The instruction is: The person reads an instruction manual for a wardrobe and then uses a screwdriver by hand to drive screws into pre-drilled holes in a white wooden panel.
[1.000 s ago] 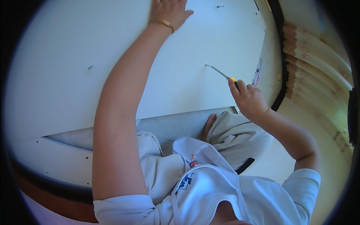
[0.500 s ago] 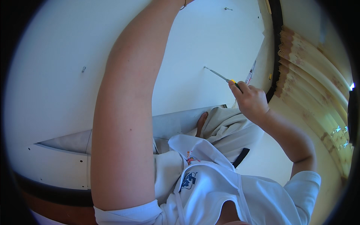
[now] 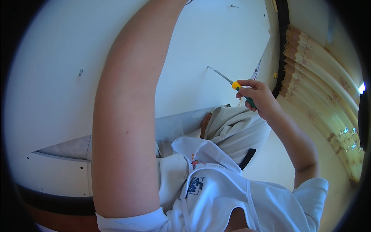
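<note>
My right hand is closed around a screwdriver with a yellow and green handle and a thin metal shaft. The shaft slants up and left, and its tip meets a small metal fitting in a large white panel. Whether the tip sits in a slot is too small to tell. My left arm stretches across the panel and past the top edge, so the left hand is out of sight. Two other small metal studs stick up from the panel, one stud left of my arm and another stud near the top.
A white board with holes lies at the lower left. Grey sheeting shows along the panel's near edge, beside my bent leg and bare foot. On the right are a dark curved edge and a patterned beige curtain.
My right hand has turned and shifted its grip, showing more of the yellow and green handle. The screwdriver's tip stays at the same fitting. The whole view has shifted slightly.
</note>
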A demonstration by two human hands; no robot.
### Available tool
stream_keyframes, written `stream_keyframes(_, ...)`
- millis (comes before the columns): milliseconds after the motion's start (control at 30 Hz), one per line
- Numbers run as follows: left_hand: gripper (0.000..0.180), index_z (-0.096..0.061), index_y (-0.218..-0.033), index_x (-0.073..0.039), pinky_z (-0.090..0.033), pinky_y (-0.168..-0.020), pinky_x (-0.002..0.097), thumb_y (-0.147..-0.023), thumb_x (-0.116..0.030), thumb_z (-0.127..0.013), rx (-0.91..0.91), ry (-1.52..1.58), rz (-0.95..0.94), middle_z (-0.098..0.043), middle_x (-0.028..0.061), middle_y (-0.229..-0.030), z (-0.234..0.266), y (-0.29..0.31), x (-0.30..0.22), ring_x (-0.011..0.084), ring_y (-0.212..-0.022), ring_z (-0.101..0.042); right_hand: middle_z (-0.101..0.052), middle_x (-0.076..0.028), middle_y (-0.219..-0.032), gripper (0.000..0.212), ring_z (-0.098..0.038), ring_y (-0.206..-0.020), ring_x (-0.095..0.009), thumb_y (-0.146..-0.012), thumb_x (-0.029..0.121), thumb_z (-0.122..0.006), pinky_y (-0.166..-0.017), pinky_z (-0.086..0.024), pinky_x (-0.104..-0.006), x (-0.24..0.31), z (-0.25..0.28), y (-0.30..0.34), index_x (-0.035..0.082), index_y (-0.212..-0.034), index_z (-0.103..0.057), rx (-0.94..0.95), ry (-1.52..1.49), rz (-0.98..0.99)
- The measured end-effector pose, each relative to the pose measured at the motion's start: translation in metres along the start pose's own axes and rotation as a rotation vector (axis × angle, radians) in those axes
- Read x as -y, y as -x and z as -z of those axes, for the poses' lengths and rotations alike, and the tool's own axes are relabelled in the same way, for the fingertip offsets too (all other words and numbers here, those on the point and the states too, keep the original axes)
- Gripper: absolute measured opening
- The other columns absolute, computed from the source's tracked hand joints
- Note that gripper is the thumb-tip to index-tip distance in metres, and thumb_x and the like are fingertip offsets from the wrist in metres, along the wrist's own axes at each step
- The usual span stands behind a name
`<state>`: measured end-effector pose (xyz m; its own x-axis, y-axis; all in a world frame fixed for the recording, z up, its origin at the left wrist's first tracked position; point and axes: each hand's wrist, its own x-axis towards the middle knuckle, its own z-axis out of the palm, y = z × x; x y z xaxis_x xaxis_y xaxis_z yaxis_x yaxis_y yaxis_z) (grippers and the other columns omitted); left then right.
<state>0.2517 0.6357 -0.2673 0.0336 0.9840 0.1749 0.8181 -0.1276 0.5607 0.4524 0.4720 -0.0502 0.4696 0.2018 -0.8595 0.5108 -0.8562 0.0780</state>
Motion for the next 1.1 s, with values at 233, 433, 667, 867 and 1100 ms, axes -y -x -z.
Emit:
stream_keyframes(233,0.054,-0.060,-0.120,-0.003,-0.033,-0.106,0.0403,-0.087,-0.046,-0.060,0.017,-0.024,-0.006,-0.053,0.0143,-0.127,0.001,0.001,0.003,0.0273,-0.122,-0.047,-0.062,-0.014,-0.100,0.041,-0.064,-0.075,-0.027,-0.081,0.005,-0.061,-0.067,-0.051,-0.0396,-0.002,-0.006,0.008,0.006,-0.121,-0.054,-0.270,0.957,0.607)
stream_keyframes(433,0.059,-0.056,-0.127,-0.004,-0.030,-0.110,0.0413,-0.089,-0.049,-0.057,0.062,-0.032,0.020,-0.051,0.0150,-0.132,0.002,0.002,0.002,0.0284,-0.128,-0.043,-0.055,-0.008,-0.106,0.048,-0.059,-0.069,-0.020,-0.077,0.010,-0.064,-0.059,-0.051,-0.0320,-0.018,-0.003,0.016,0.009,-0.124,-0.054,-0.345,1.780,1.012)
stream_keyframes(667,0.060,-0.056,-0.126,-0.002,-0.028,-0.110,0.0414,-0.089,-0.049,-0.057,0.089,-0.015,0.031,-0.053,0.0152,-0.130,0.006,-0.001,0.003,0.0282,-0.127,-0.043,-0.056,-0.006,-0.102,0.051,-0.058,-0.067,-0.017,-0.077,0.010,-0.065,-0.049,-0.049,-0.0298,-0.031,0.002,0.007,0.011,-0.127,-0.055,-0.379,1.809,1.089)
stream_keyframes(867,0.060,-0.057,-0.124,-0.002,-0.028,-0.109,0.0410,-0.088,-0.050,-0.058,0.110,0.002,0.039,-0.054,0.0148,-0.128,0.005,-0.009,0.001,0.0275,-0.126,-0.044,-0.062,-0.009,-0.080,0.034,-0.061,-0.061,-0.019,-0.087,0.011,-0.066,-0.053,-0.049,-0.0300,-0.019,-0.002,0.001,0.009,-0.121,-0.062,-0.243,1.126,0.916)
stream_keyframes(1100,0.059,-0.058,-0.123,-0.002,-0.030,-0.107,0.0411,-0.087,-0.050,-0.058,0.095,-0.018,0.033,-0.054,0.0140,-0.127,0.000,-0.012,0.004,0.0269,-0.124,-0.044,-0.065,-0.006,-0.088,0.036,-0.048,-0.056,-0.009,-0.090,0.010,-0.062,-0.047,-0.038,-0.0242,0.026,0.001,0.009,0.005,-0.125,-0.060,0.021,-0.034,-0.056)
